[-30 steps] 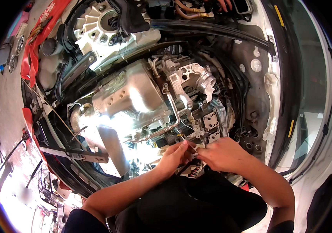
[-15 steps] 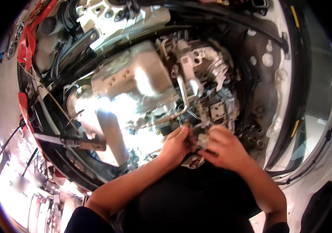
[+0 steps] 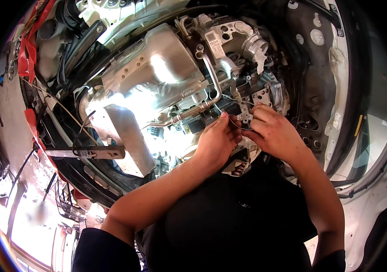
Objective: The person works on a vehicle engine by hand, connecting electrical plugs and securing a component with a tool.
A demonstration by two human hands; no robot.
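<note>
In this open engine bay (image 3: 337, 90), the left hand (image 3: 217, 143), thumb closed against fingers, pinches a thin wire (image 3: 238, 126), probably to steady it between both hands; the right hand (image 3: 273, 134) curls beside the pale bracket (image 3: 245, 114), its grip unclear to me. Beyond lies the metal shield (image 3: 150, 75).

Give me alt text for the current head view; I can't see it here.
A person's left hand and right hand are close together over an exposed car engine, with a thin wire between them. A shiny metal cover sits to their upper left; a red strip is at the far left.
</note>
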